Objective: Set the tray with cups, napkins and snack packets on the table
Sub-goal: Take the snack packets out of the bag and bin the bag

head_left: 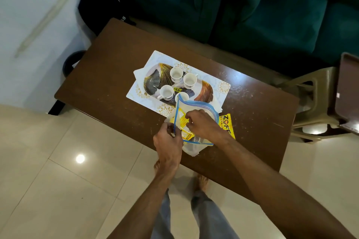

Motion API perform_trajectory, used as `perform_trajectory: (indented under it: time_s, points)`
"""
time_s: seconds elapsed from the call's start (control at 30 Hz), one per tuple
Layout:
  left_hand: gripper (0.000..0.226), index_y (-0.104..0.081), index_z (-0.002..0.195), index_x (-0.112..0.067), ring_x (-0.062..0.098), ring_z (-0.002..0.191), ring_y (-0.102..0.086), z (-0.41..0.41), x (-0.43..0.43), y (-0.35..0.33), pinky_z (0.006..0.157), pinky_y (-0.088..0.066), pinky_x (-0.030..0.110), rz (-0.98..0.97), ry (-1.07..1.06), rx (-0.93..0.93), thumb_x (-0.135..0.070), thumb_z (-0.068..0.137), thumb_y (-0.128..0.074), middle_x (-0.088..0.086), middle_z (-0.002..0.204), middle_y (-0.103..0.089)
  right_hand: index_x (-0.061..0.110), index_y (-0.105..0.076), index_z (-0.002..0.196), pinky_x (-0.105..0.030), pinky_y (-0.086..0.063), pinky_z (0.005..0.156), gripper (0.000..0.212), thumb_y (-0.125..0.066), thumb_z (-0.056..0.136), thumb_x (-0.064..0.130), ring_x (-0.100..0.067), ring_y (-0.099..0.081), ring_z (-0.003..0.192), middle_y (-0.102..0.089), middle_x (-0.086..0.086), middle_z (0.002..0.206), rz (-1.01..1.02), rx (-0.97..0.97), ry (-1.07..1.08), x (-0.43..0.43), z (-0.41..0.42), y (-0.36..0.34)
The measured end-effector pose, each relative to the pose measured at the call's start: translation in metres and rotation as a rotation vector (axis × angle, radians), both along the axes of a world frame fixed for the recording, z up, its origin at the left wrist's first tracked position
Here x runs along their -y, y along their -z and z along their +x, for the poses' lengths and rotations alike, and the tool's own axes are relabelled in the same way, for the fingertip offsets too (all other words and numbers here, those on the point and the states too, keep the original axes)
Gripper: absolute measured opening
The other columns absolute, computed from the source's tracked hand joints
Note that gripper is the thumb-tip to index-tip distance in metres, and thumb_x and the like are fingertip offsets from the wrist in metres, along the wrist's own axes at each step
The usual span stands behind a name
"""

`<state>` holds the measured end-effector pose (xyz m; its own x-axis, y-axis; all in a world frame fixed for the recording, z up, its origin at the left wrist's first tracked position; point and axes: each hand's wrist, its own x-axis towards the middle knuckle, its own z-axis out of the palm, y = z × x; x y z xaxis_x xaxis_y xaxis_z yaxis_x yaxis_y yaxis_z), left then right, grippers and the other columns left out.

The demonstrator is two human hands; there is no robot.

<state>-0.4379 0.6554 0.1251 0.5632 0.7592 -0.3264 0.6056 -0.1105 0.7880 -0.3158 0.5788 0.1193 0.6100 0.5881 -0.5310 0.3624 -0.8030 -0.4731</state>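
Beside zip bag (pixel 196 106), "ZOFF" packet (pixel 228 125)

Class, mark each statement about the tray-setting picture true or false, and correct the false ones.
1. Four cups stand on the tray. True.
2. The left hand rests flat on the floor. False: it pinches the zip bag's blue edge.
3. The right hand reaches into the zip bag. True.
4. A yellow snack packet lies on the sofa. False: it lies on the table.
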Motion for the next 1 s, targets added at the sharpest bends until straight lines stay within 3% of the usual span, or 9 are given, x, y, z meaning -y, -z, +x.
perform_trajectory:
  time_s: [0.1,0.23,0.3,0.43,0.6,0.73,0.8,0.87,1.0]
  points:
    - [0.007,-0.064,0.091,-0.015,0.017,0.059,-0.072,-0.001,-0.001,0.005,0.053,-0.062,0.042,-0.011,0.001,0.003,-0.021,0.093,-0.068,-0.005,0.078,-0.068,-0.003,-0.043,0.136,-0.043,-0.042,0.099,0.052,-0.061,0.093,0.020,-0.041,-0.047,0.128,-0.047,-0.024,0.137,-0.220,-0.132,0.042,-0.023,-0.005,0.045]
    - [0.007,-0.063,0.087,-0.013,0.020,0.050,-0.069,-0.004,-0.005,0.015,0.052,-0.061,0.045,-0.032,0.000,0.016,-0.017,0.089,-0.069,-0.003,0.070,-0.067,-0.001,-0.012,0.153,-0.052,-0.033,0.110,0.092,-0.062,0.092,0.046,-0.043,-0.034,0.140,-0.030,-0.021,0.153,-0.340,-0.206,0.250,-0.034,-0.021,0.096]
    - [0.008,-0.062,0.085,-0.014,0.022,0.052,-0.069,-0.006,-0.007,0.019,0.052,-0.060,0.046,-0.043,-0.010,0.021,-0.018,0.088,-0.069,-0.002,0.071,-0.067,0.000,-0.016,0.151,-0.049,-0.034,0.108,0.086,-0.060,0.092,0.045,-0.043,-0.042,0.134,-0.043,-0.022,0.147,-0.352,-0.111,0.252,-0.029,-0.028,0.110]
    - [0.009,-0.063,0.091,-0.013,0.020,0.056,-0.071,-0.007,-0.007,0.017,0.052,-0.061,0.045,-0.053,-0.011,0.020,-0.018,0.089,-0.070,-0.003,0.077,-0.069,0.011,-0.043,0.136,-0.043,-0.042,0.095,0.051,-0.059,0.089,0.025,-0.041,-0.057,0.116,-0.063,-0.020,0.123,-0.231,-0.018,0.275,-0.020,-0.033,0.101]
    - [0.011,-0.063,0.091,-0.012,0.021,0.065,-0.072,-0.007,-0.008,0.013,0.056,-0.063,0.044,-0.044,-0.010,0.007,-0.019,0.088,-0.071,0.003,0.080,-0.071,0.016,-0.034,0.151,-0.044,-0.041,0.100,0.064,-0.058,0.092,0.018,-0.037,-0.050,0.128,-0.052,-0.016,0.141,-0.145,0.016,0.236,-0.023,-0.030,0.059]
    - [0.010,-0.061,0.088,-0.018,0.020,0.062,-0.072,-0.002,-0.010,0.009,0.055,-0.062,0.044,-0.007,-0.016,-0.003,-0.024,0.087,-0.068,0.001,0.076,-0.071,0.018,-0.040,0.148,-0.044,-0.047,0.089,0.066,-0.063,0.087,0.012,-0.040,-0.056,0.119,-0.057,-0.018,0.132,-0.077,0.130,0.209,-0.017,-0.024,0.010]
    - [0.011,-0.060,0.087,-0.015,0.016,0.061,-0.069,0.001,-0.011,0.005,0.054,-0.061,0.039,0.020,-0.024,-0.002,-0.020,0.088,-0.070,0.002,0.075,-0.070,0.015,-0.040,0.146,-0.044,-0.046,0.088,0.061,-0.062,0.089,0.013,-0.039,-0.056,0.117,-0.060,-0.018,0.128,-0.040,0.167,0.197,-0.011,-0.025,-0.009]
    - [0.015,-0.060,0.085,-0.011,0.008,0.057,-0.061,0.005,-0.011,0.000,0.050,-0.053,0.024,0.071,-0.021,-0.017,-0.019,0.088,-0.072,0.001,0.071,-0.065,0.013,-0.041,0.143,-0.043,-0.045,0.085,0.058,-0.063,0.089,0.016,-0.039,-0.057,0.113,-0.062,-0.020,0.121,0.000,0.166,0.245,-0.004,-0.027,-0.023]
    - [0.019,-0.059,0.082,-0.009,0.007,0.054,-0.053,0.009,-0.010,-0.007,0.046,-0.035,0.009,0.136,0.017,-0.038,-0.021,0.089,-0.073,-0.001,0.068,-0.059,0.011,-0.060,0.119,-0.041,-0.050,0.079,0.039,-0.068,0.082,0.021,-0.039,-0.063,0.099,-0.071,-0.016,0.105,0.130,0.216,0.349,0.010,-0.032,-0.044]
